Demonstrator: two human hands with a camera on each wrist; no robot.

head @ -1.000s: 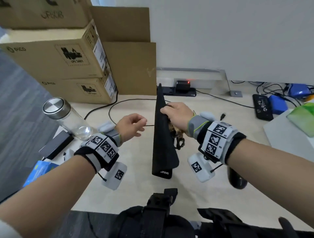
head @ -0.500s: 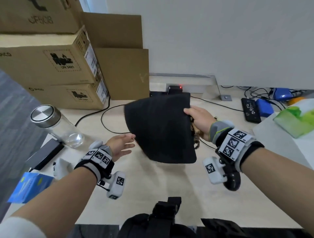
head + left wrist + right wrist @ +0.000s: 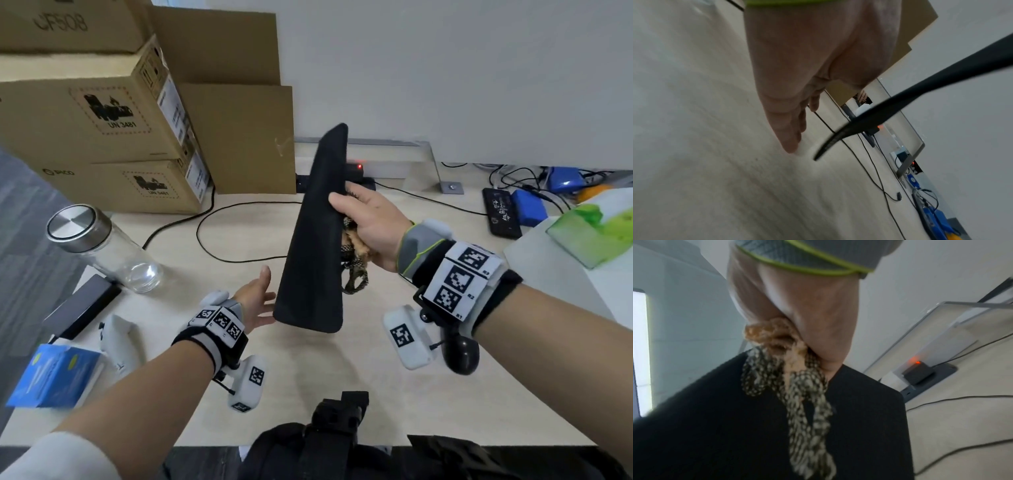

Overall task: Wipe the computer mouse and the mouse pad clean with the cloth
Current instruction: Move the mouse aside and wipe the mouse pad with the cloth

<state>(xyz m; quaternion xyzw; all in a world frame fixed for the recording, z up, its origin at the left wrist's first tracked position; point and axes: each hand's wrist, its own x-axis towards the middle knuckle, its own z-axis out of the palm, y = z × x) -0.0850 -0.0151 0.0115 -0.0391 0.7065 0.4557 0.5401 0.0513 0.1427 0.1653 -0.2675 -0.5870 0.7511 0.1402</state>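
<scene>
The black mouse pad [image 3: 315,240] hangs nearly upright and edge-on over the desk, its lower end just above the top. My right hand [image 3: 363,219] grips its right edge, thumb on the near face. Bunched in the same palm is the brown, black-and-white patterned cloth [image 3: 354,263], dangling against the pad [image 3: 735,426] as the cloth [image 3: 797,386] shows in the right wrist view. My left hand [image 3: 257,298] is open with straight fingers beside the pad's lower left edge; the left wrist view shows the fingertips [image 3: 791,146] a little apart from the pad [image 3: 920,91]. The black mouse [image 3: 460,356] lies under my right wrist.
Cardboard boxes [image 3: 102,120] stack at the back left. A glass jar [image 3: 99,246] with a metal lid, a black slab [image 3: 82,308], a white device [image 3: 120,342] and a blue packet [image 3: 51,377] sit left. A cable [image 3: 219,233] loops behind; a green box [image 3: 596,233] is right.
The pad swung from edge-on to facing me and back to edge-on, now lifted higher. My left hand opened and dropped toward the pad's lower edge.
</scene>
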